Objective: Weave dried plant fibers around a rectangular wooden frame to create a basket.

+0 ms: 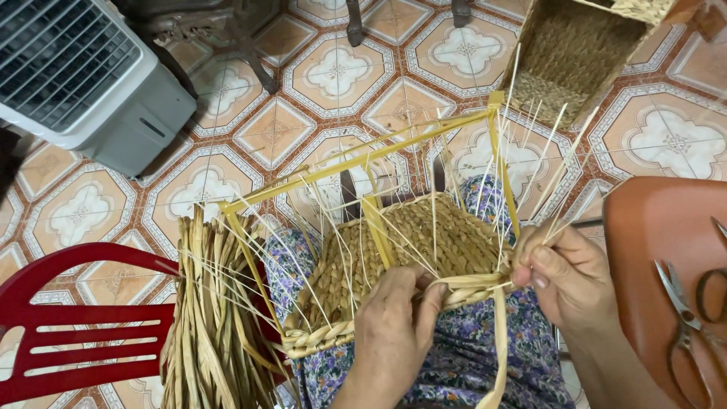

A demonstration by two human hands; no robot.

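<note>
A half-woven straw basket [413, 242] rests on my lap inside a yellow frame [363, 157], with thin pale upright stakes sticking out of it. My left hand [394, 322] presses on the basket's near rim, its fingers closed over the braided edge and a flat straw strand [473, 282]. My right hand [556, 273] pinches that strand's end together with a few stakes at the basket's right corner. A loose length of the strand [500, 348] hangs down over my flowered clothing.
A bundle of dried straw [208, 318] leans on a red plastic chair [68, 322] at left. A brown stool [659, 257] at right carries scissors [685, 326]. A grey fan unit [83, 72] stands far left, a finished woven basket [572, 53] at top right, on patterned floor tiles.
</note>
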